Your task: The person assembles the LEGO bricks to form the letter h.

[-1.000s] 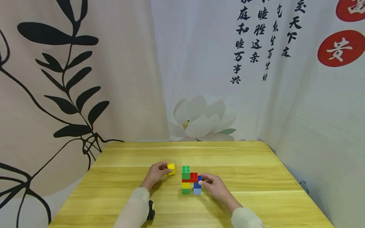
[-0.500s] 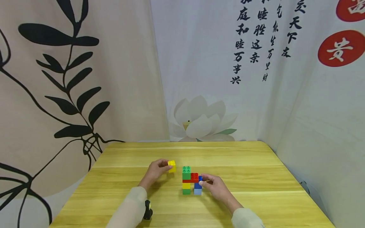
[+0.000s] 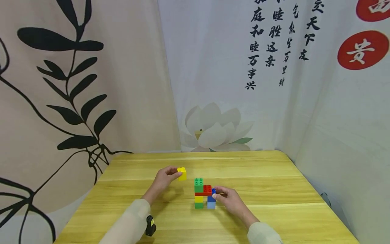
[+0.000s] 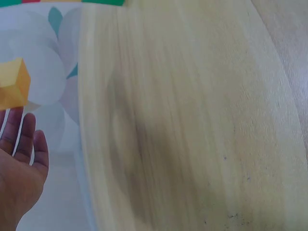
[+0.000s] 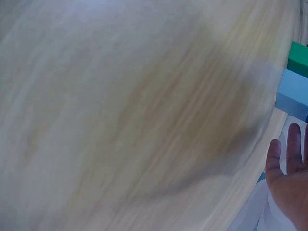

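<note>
My left hand [image 3: 164, 178] pinches a yellow toy building block [image 3: 181, 174] between thumb and fingers, held above the table and left of the block structure. The same yellow block [image 4: 15, 84] shows at the left edge of the left wrist view. Upright on the table stands the structure: a green block [image 3: 198, 185] on top, a red block [image 3: 207, 189] beside it, then yellow and green blocks on the left leg, a blue and a light blue block [image 3: 211, 205] on the right leg. My right hand [image 3: 229, 200] grips the structure's blue block [image 3: 214, 191] at its right side.
The wooden table [image 3: 259, 169] runs back to a curtain [image 3: 213, 74] printed with a lotus, leaves and characters. A black device [image 3: 150, 226] is strapped at the left sleeve [image 3: 131, 220].
My left hand has moved up and slightly left with the yellow block, away from the structure. The right hand and the structure have stayed in place.
</note>
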`<action>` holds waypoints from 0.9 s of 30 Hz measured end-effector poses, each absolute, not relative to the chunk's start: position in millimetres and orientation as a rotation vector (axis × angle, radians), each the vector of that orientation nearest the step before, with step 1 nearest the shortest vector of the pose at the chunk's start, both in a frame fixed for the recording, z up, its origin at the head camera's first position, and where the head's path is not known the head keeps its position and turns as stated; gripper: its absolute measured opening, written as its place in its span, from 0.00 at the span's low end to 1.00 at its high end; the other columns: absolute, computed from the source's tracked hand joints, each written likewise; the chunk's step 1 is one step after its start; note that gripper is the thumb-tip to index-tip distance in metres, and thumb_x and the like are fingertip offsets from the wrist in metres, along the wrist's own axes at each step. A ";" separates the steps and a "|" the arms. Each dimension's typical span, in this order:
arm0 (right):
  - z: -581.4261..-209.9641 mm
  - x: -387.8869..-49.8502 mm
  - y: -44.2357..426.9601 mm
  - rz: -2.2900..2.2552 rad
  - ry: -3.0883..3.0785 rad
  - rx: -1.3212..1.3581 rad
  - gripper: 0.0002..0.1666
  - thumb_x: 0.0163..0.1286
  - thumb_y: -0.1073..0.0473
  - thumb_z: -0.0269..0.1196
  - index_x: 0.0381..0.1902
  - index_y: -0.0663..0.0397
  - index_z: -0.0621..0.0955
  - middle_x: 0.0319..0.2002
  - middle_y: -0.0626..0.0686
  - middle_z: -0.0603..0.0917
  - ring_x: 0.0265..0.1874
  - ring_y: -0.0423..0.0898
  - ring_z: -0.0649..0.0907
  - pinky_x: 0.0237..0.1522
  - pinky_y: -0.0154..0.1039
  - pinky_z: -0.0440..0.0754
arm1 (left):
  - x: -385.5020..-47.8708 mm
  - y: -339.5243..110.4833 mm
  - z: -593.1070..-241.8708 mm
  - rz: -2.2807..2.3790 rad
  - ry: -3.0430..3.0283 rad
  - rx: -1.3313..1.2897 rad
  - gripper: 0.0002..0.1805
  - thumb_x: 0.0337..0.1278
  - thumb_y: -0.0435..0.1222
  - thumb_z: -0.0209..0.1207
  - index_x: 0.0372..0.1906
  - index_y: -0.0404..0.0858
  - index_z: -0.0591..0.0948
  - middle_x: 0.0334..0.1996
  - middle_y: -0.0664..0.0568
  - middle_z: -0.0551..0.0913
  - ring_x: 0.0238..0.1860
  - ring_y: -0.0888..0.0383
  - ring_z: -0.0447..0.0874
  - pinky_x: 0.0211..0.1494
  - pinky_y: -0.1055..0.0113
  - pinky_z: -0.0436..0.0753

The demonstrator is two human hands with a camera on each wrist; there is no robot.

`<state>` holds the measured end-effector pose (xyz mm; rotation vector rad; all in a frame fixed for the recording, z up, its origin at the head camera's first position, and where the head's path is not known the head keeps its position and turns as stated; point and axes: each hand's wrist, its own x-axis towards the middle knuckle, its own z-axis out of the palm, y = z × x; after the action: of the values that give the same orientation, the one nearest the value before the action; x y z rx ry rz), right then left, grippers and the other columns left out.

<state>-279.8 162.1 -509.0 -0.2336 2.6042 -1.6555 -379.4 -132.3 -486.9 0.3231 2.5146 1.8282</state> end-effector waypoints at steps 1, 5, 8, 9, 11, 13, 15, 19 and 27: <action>-509.2 -279.8 162.2 -1.654 2.604 -0.236 0.28 0.72 0.47 0.63 0.63 0.57 0.78 0.55 0.55 0.82 0.51 0.51 0.80 0.55 0.52 0.78 | -378.8 -132.2 -485.4 1.843 2.499 0.320 0.22 0.58 0.47 0.68 0.51 0.37 0.83 0.44 0.50 0.84 0.45 0.53 0.81 0.56 0.51 0.80; -509.4 -279.8 162.4 -1.653 2.596 -0.241 0.28 0.72 0.48 0.63 0.63 0.58 0.78 0.55 0.55 0.82 0.51 0.51 0.80 0.55 0.52 0.78 | -375.3 -130.1 -479.5 1.849 2.503 0.320 0.22 0.58 0.48 0.68 0.51 0.38 0.83 0.44 0.50 0.83 0.45 0.53 0.80 0.53 0.57 0.81; -509.4 -280.0 162.7 -1.658 2.590 -0.245 0.27 0.73 0.49 0.62 0.63 0.58 0.77 0.54 0.55 0.82 0.51 0.51 0.81 0.55 0.52 0.78 | -371.8 -127.5 -472.0 1.851 2.532 0.312 0.23 0.57 0.50 0.68 0.52 0.39 0.83 0.45 0.50 0.83 0.47 0.53 0.80 0.53 0.58 0.81; -509.4 -280.0 162.8 -1.660 2.588 -0.243 0.28 0.73 0.49 0.62 0.64 0.58 0.77 0.54 0.55 0.82 0.51 0.51 0.81 0.55 0.52 0.78 | -370.6 -126.5 -468.8 1.858 2.540 0.317 0.24 0.57 0.50 0.68 0.52 0.39 0.83 0.46 0.50 0.83 0.47 0.53 0.80 0.53 0.58 0.81; -509.6 -280.3 163.1 -1.663 2.582 -0.235 0.28 0.72 0.48 0.62 0.64 0.58 0.77 0.55 0.55 0.82 0.51 0.51 0.80 0.56 0.52 0.78 | -368.2 -124.5 -461.3 1.870 2.553 0.337 0.25 0.57 0.51 0.68 0.53 0.40 0.83 0.46 0.50 0.83 0.47 0.53 0.80 0.53 0.57 0.81; -509.6 -280.5 163.5 -1.665 2.581 -0.233 0.28 0.72 0.48 0.63 0.64 0.58 0.77 0.55 0.55 0.82 0.51 0.51 0.80 0.56 0.52 0.77 | -366.2 -122.5 -454.3 1.888 2.544 0.365 0.25 0.56 0.51 0.69 0.53 0.40 0.83 0.46 0.50 0.83 0.47 0.53 0.80 0.53 0.56 0.81; -509.4 -280.5 163.8 -1.665 2.582 -0.236 0.29 0.72 0.47 0.63 0.64 0.58 0.77 0.55 0.55 0.82 0.51 0.51 0.80 0.56 0.52 0.77 | -364.3 -120.6 -448.3 1.912 2.518 0.395 0.24 0.55 0.51 0.69 0.52 0.42 0.83 0.45 0.51 0.83 0.47 0.53 0.80 0.52 0.57 0.81; -508.9 -280.3 164.2 -1.668 2.579 -0.244 0.29 0.72 0.48 0.63 0.64 0.58 0.77 0.55 0.55 0.82 0.51 0.51 0.80 0.56 0.52 0.78 | -359.4 -115.6 -438.3 1.945 2.479 0.423 0.24 0.55 0.51 0.69 0.52 0.42 0.84 0.45 0.51 0.83 0.46 0.53 0.80 0.49 0.61 0.81; -507.9 -279.7 164.3 -1.673 2.572 -0.236 0.28 0.72 0.48 0.63 0.64 0.57 0.78 0.55 0.55 0.82 0.51 0.51 0.80 0.56 0.52 0.78 | -346.4 -103.0 -424.6 1.943 2.438 0.496 0.18 0.60 0.44 0.68 0.51 0.39 0.83 0.43 0.49 0.82 0.42 0.53 0.80 0.47 0.65 0.80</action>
<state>-279.7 164.3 -507.9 -0.2364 2.5721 -1.6725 -346.4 -103.0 -424.6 0.4958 2.4381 1.9426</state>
